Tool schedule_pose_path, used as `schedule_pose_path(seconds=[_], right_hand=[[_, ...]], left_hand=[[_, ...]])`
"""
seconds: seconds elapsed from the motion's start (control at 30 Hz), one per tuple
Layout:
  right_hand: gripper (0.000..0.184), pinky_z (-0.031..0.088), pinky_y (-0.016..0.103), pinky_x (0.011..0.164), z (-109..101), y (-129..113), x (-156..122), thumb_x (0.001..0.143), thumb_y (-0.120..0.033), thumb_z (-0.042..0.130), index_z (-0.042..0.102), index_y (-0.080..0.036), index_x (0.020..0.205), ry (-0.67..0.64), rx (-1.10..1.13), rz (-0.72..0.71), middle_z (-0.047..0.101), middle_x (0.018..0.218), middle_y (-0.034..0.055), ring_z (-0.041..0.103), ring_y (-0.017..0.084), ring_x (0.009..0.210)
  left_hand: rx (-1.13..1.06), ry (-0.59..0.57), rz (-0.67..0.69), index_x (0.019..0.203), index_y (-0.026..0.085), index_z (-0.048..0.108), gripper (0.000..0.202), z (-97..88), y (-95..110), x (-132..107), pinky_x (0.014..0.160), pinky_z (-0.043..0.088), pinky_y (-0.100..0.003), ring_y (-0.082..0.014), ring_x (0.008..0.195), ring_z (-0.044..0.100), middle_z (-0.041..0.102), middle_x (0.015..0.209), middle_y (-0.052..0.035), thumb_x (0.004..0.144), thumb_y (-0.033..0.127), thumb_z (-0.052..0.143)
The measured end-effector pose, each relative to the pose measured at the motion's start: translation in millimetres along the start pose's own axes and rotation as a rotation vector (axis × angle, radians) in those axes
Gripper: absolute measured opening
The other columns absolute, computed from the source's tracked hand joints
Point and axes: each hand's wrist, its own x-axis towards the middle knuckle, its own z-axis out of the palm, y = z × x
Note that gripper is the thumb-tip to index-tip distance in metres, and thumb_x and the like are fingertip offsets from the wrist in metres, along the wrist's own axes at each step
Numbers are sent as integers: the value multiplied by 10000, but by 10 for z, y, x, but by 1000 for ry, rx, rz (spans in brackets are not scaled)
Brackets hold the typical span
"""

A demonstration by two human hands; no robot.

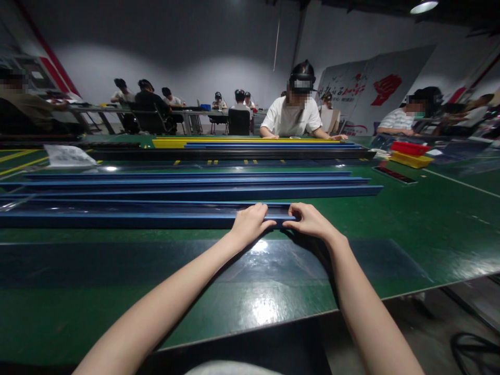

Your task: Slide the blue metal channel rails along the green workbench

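Note:
A long blue channel strip (pixel 156 221) lies across the green table, with what looks like clear film inside it. Near its right end my left hand (pixel 252 221) grips it, fingers over the far wall and thumb on the near side. My right hand (pixel 308 219) curls round the very end of the same strip, thumb and fingers pinching it. Closer to me, a flat clear plastic sheet (pixel 363 255) lies on the table. Just beyond the held strip rest several more blue channel strips (pixel 332 191), roughly parallel to it.
Yellow strips (pixel 172 142) and a black strip (pixel 234 154) lie farther back, before a person in a white shirt (pixel 292 117). Red (pixel 410 148) and yellow trays (pixel 412 160) and a dark phone-like slab (pixel 394 175) sit at the right. The table's edge (pixel 406 296) runs near me.

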Motion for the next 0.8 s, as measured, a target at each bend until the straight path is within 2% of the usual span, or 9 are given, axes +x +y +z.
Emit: schedule_pose_path(seconds=[0.4, 0.63, 0.8], right_hand=[[234, 273, 228, 554, 32, -64, 10, 702, -398, 571, 498, -180, 655, 44, -159, -103, 547, 696, 23, 448, 125, 622], [206, 263, 223, 545, -15, -51, 5, 699, -387, 566, 529, -187, 673, 41, -230, -66, 568, 692, 16, 471, 129, 625], [198, 265, 223, 536, -77, 52, -38, 700, -389, 562, 536, -195, 671, 75, -286, -4, 587, 709, 16, 492, 137, 639]], left_hand=[[63, -124, 63, 827, 203, 542, 191, -177, -78, 63, 597, 409, -244, -189, 800, 597, 628, 873, -17, 785, 390, 537], [92, -190, 25, 822, 199, 568, 191, -243, -152, 62, 610, 413, -246, -193, 813, 602, 641, 890, -22, 773, 382, 540], [111, -187, 20, 855, 203, 569, 187, -230, -196, 66, 614, 416, -248, -198, 835, 603, 644, 919, -25, 775, 369, 537]])
